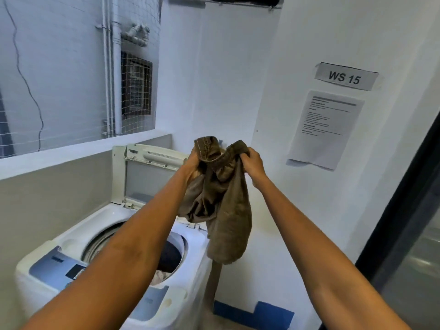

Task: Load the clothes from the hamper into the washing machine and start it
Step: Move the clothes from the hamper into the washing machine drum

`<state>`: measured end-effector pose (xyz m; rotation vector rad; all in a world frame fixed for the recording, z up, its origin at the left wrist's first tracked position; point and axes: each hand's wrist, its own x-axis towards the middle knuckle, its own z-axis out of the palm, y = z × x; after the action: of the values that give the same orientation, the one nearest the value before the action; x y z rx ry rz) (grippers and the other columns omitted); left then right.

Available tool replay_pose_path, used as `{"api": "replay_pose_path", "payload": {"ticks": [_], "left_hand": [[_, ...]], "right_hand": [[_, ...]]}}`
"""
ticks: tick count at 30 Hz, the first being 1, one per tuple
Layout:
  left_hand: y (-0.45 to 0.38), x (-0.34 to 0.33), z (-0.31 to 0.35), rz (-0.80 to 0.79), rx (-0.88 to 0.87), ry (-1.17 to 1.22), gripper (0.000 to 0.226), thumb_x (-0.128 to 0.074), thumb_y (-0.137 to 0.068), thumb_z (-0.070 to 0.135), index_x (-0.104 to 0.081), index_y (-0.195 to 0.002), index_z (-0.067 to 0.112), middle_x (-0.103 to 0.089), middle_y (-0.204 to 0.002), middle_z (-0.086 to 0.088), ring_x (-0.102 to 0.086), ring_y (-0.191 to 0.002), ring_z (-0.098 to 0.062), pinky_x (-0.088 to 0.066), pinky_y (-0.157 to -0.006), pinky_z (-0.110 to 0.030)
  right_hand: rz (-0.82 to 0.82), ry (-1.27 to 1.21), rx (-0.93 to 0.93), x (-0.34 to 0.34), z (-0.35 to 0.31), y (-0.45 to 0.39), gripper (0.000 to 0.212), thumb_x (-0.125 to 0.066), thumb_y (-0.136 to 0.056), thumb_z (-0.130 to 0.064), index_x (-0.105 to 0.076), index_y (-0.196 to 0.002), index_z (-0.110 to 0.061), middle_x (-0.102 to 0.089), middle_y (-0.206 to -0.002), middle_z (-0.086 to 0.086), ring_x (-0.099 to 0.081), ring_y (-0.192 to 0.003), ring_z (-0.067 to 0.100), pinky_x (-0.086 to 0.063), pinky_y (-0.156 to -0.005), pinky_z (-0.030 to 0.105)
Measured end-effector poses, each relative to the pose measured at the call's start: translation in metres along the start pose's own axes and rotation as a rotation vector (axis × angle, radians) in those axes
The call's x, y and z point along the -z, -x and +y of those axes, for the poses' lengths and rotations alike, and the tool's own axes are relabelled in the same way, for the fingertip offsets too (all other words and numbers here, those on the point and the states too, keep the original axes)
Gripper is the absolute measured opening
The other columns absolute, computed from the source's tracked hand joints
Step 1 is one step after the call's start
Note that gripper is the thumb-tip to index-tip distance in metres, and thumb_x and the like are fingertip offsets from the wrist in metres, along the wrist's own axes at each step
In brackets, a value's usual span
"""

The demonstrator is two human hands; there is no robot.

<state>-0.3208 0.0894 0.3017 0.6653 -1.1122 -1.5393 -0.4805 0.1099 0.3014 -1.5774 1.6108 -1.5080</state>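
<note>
Brown shorts (221, 198) hang above the open washer (71, 236), waistband pinched by left hand (194, 161) and right hand (253, 163), both grips curled tight.

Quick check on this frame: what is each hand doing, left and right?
Left hand: grips the brown garment near its waistband.
Right hand: grips the same garment's waistband, held up above the washing machine.

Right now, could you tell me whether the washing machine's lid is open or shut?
Open. The lid stands upright at the back of the washing machine, and clothes show in the uncovered drum.
</note>
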Motion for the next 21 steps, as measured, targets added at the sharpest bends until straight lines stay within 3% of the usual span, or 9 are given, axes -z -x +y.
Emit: {"api": "replay_pose_path", "payload": {"ticks": [3,5,8,11,15,19,21], "left_hand": [[0.001,0.014,0.016,-0.039,-0.143,-0.300,0.022,-0.041,-0.099,0.019,-0.060,-0.087,0.017,-0.064,-0.084,-0.005,-0.058,-0.079,-0.017,-0.049,-0.076,-0.030],[-0.004,0.028,0.022,-0.010,-0.231,-0.346,0.014,-0.046,-0.097,0.023,-0.059,-0.096,0.022,-0.062,-0.097,-0.005,-0.059,-0.091,-0.019,-0.048,-0.087,-0.034],[-0.005,0.053,0.028,0.123,-0.368,-0.443,0.017,-0.058,-0.090,0.018,-0.057,-0.107,0.018,-0.061,-0.106,-0.004,-0.058,-0.097,-0.017,-0.047,-0.092,-0.029],[-0.008,0.082,0.020,0.216,-0.373,-0.586,0.023,-0.066,-0.083,0.004,-0.056,-0.103,0.009,-0.061,-0.099,-0.009,-0.057,-0.091,-0.019,-0.048,-0.086,-0.029],[-0.014,0.143,-0.021,0.461,-0.258,-0.641,0.039,-0.070,-0.072,0.021,-0.061,-0.109,0.009,-0.066,-0.109,-0.013,-0.060,-0.101,-0.024,-0.049,-0.092,-0.036],[-0.016,0.192,-0.044,0.656,-0.269,-0.651,0.026,-0.067,-0.082,0.018,-0.060,-0.106,0.010,-0.066,-0.105,-0.008,-0.059,-0.094,-0.018,-0.047,-0.084,-0.030],[-0.025,0.212,-0.048,0.757,-0.328,-0.656,0.017,-0.063,-0.084,0.018,-0.059,-0.100,0.011,-0.067,-0.099,-0.007,-0.061,-0.092,-0.021,-0.048,-0.080,-0.031]], "right_hand": [[-0.075,-0.175,0.003,-0.036,-0.023,-0.004,0.023,-0.037,-0.096,-0.016,-0.054,-0.111,-0.015,-0.059,-0.100,0.005,-0.057,-0.085,0.016,-0.048,-0.063,0.023],[-0.089,-0.364,0.010,-0.056,-0.035,-0.004,0.028,-0.039,-0.097,-0.014,-0.051,-0.122,-0.015,-0.057,-0.112,0.007,-0.057,-0.097,0.018,-0.056,-0.074,0.028],[-0.119,-0.587,-0.026,-0.088,-0.035,-0.003,0.033,-0.040,-0.098,-0.012,-0.049,-0.129,-0.021,-0.053,-0.122,0.003,-0.054,-0.107,0.018,-0.051,-0.095,0.037],[-0.157,-0.435,-0.009,-0.120,-0.015,0.002,0.028,-0.042,-0.097,-0.017,-0.054,-0.120,-0.028,-0.056,-0.123,0.003,-0.056,-0.112,0.023,-0.051,-0.097,0.040],[-0.257,-0.251,-0.047,-0.163,0.023,0.005,0.034,-0.053,-0.090,-0.007,-0.048,-0.119,-0.023,-0.056,-0.114,0.002,-0.054,-0.106,0.021,-0.052,-0.087,0.033],[-0.317,-0.242,-0.048,-0.209,0.049,0.006,0.041,-0.062,-0.087,-0.007,-0.042,-0.122,-0.016,-0.055,-0.116,0.002,-0.051,-0.106,0.014,-0.042,-0.088,0.025],[-0.282,-0.302,-0.078,-0.234,0.056,0.004,0.037,-0.064,-0.088,-0.013,-0.042,-0.117,-0.022,-0.054,-0.115,-0.001,-0.052,-0.107,0.013,-0.042,-0.089,0.024]]}}
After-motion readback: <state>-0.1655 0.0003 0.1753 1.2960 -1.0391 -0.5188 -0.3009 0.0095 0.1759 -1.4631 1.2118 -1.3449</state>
